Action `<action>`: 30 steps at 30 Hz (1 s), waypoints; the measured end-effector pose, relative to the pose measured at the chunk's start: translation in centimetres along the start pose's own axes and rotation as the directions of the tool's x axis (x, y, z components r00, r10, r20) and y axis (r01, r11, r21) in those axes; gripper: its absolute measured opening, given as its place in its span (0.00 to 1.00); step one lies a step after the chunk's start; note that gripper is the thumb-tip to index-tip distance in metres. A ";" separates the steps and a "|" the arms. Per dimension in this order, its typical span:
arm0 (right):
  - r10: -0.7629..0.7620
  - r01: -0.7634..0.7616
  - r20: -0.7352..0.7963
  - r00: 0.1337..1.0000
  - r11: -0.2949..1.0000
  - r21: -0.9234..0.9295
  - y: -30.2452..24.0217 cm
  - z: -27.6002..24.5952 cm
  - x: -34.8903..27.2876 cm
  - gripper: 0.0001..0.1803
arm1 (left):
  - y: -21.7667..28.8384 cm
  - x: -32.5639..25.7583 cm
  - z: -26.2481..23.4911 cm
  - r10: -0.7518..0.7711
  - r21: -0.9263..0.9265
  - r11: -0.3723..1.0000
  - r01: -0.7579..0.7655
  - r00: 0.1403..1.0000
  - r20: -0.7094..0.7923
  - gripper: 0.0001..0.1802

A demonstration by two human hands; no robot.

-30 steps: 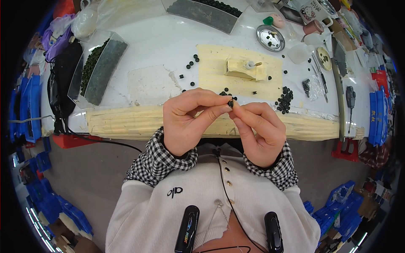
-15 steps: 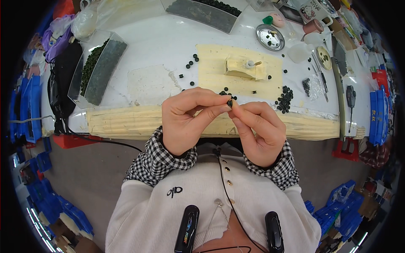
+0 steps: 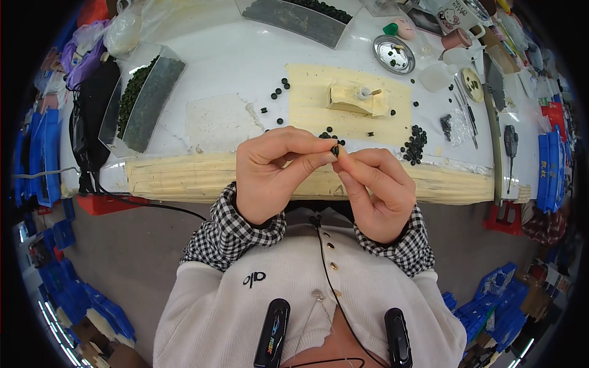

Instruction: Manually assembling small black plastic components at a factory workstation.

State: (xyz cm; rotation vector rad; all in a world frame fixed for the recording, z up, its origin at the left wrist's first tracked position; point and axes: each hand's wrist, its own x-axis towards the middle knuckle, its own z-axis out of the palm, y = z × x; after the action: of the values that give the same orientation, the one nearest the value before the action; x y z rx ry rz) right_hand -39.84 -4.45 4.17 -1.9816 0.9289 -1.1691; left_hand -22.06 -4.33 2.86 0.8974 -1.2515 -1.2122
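Observation:
My left hand [image 3: 270,175] and my right hand [image 3: 381,190] meet above the table's front edge. Between their thumbs and forefingers they pinch one small dark round piece [image 3: 335,150], black or dark green. Both hands are closed on it, fingertips nearly touching. Just beyond the fingertips, several similar dark round pieces [image 3: 329,130] lie on a yellow taped patch [image 3: 307,104]. A larger cluster of these pieces [image 3: 415,146] sits to the right of my right hand. Behind them stands a tape-covered block [image 3: 353,100] with a small peg on top.
At left a clear bin [image 3: 161,92] holds dark green pieces; another bin [image 3: 294,23] stands at the back. A round metal dish [image 3: 393,54], a thin pointed tool [image 3: 471,122] and a screwdriver-like tool [image 3: 510,150] lie at right. A black cable [image 3: 159,205] hangs at the table's left front.
Hardly anything differs. Both hands keep their pinch on the small dark piece, which has turned very slightly between the fingertips.

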 end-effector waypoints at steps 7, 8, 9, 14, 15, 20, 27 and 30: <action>0.025 -0.024 -0.008 1.000 0.999 0.026 -0.2 0.0 -0.1 0.17 | 0.2 0.1 0.3 -0.012 -0.088 0.996 0.011 1.000 -0.008 0.09; 0.013 -0.012 -0.025 1.000 0.999 0.031 -0.1 0.0 -0.1 0.18 | 0.2 0.1 0.3 -0.015 -0.089 0.996 0.015 1.000 -0.010 0.09; 0.012 -0.011 -0.027 1.000 0.999 0.033 0.0 0.1 -0.1 0.18 | 0.2 0.0 0.3 -0.020 -0.091 0.996 0.019 1.000 -0.012 0.09; 0.010 -0.009 -0.029 1.000 0.999 0.037 0.0 0.1 -0.1 0.18 | 0.0 -0.1 0.2 -0.028 -0.094 0.995 0.026 0.999 -0.020 0.09; 0.009 -0.007 -0.030 1.000 0.999 0.038 0.0 0.1 0.0 0.18 | 0.0 -0.1 0.2 -0.029 -0.091 0.996 0.027 0.999 -0.021 0.09; 0.009 -0.008 -0.033 0.999 0.999 0.040 0.0 0.1 -0.1 0.18 | 0.1 -0.1 0.3 -0.039 -0.098 0.994 0.037 0.999 -0.026 0.09; 0.008 -0.007 -0.030 1.000 1.000 0.030 -0.1 0.1 -0.1 0.18 | 0.1 -0.1 0.3 -0.044 -0.108 0.993 0.041 0.999 -0.022 0.09; 0.007 -0.006 -0.040 0.999 1.000 0.024 -0.1 0.0 0.1 0.17 | 0.1 -0.1 0.4 -0.086 -0.139 0.987 0.081 0.996 -0.029 0.09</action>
State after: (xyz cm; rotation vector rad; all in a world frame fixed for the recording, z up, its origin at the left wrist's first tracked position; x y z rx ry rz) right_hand -39.81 -4.43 4.29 -1.9418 0.9367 -1.2152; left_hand -22.40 -4.14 2.97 0.8727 -1.0973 -1.3266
